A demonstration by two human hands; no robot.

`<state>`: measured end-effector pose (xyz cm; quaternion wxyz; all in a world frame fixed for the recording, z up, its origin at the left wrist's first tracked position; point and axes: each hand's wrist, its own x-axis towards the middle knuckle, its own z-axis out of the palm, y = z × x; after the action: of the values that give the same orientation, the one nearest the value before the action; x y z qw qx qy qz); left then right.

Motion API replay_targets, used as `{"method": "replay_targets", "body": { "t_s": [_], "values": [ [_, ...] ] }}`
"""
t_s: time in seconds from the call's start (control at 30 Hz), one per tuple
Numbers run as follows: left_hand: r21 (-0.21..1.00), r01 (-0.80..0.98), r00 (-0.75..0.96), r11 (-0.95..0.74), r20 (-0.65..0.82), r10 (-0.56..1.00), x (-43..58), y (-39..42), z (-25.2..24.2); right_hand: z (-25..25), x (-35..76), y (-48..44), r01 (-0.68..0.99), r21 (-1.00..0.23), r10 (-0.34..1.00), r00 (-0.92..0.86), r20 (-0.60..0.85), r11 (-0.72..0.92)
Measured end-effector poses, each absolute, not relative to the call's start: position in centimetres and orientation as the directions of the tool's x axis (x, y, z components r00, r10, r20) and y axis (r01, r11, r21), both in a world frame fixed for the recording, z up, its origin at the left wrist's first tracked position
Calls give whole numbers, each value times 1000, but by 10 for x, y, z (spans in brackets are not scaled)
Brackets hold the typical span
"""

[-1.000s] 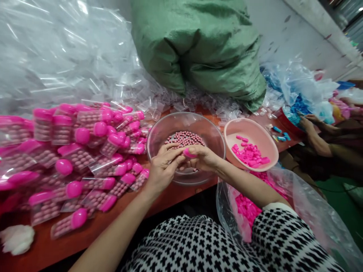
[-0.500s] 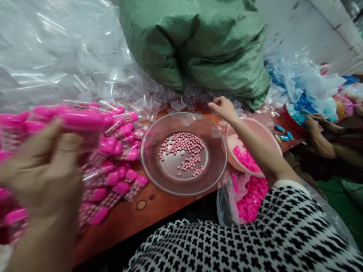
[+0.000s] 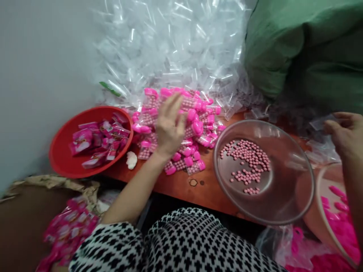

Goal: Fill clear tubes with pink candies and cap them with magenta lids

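Note:
My left hand [image 3: 170, 126] is over a heap of small clear boxes with pink caps [image 3: 195, 128], filled with pink balls. Its fingers are apart and slightly blurred, and I see nothing held in them. At the right edge my right hand [image 3: 347, 132] pinches a clear plastic box [image 3: 320, 122] between thumb and fingers. Between the hands stands a large see-through bowl [image 3: 293, 204] with loose pink balls [image 3: 246, 158] on its bottom. Below my right wrist, a pale pink basin [image 3: 319, 189] contains bright pink caps [image 3: 338, 217].
Clear empty boxes [image 3: 176, 41] pile up at the back. A green sack [image 3: 283, 45] bulges at the back right. On the left, a red bowl [image 3: 64, 151] holds pink packets, and more pink packets [image 3: 73, 223] lie below in a brown carton [image 3: 19, 226].
The view has swung left. My left hand has let go of a pink-capped box and now is over the heap. My right hand has taken a clear box.

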<state>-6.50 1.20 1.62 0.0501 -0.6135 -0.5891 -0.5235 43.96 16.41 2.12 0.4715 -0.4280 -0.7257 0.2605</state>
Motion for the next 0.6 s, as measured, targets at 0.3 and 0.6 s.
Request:
{"method": "replay_targets", "body": {
  "t_s": [0.3,0.6],
  "values": [
    [985,-55,167,-165,172,971,85,-15,14,56,288,16,428,-815,837,-533,122,391],
    [919,-384,158,95,-36,987,104,-8,9,41,277,-23,790,-323,840,-410,355,521]
  ]
}}
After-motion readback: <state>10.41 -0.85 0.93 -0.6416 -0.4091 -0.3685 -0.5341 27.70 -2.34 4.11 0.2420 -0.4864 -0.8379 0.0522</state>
